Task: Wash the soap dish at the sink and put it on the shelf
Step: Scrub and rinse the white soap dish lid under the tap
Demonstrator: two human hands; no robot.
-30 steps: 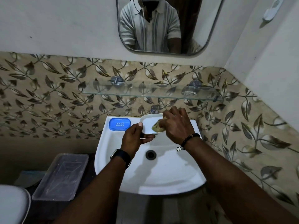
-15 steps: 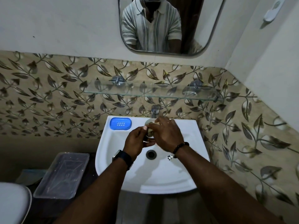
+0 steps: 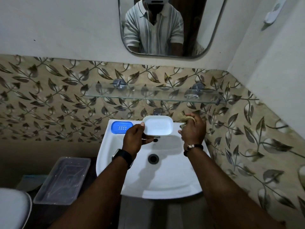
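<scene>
My left hand holds a white soap dish by its left end, hollow side facing me, above the back of the white sink. My right hand is off to the right of the dish, closed on a brownish scrubber over the sink's right back corner. A glass shelf runs along the tiled wall above the tap. A blue perforated soap dish insert lies on the sink's back left ledge.
A clear plastic box stands left of the sink, beside a white toilet lid. A mirror hangs above the shelf. The right wall meets the sink closely. The drain sits mid-basin.
My right hand has pulled away to the right with the scrubber, leaving the dish. The left hand has turned the dish so its hollow faces me.
</scene>
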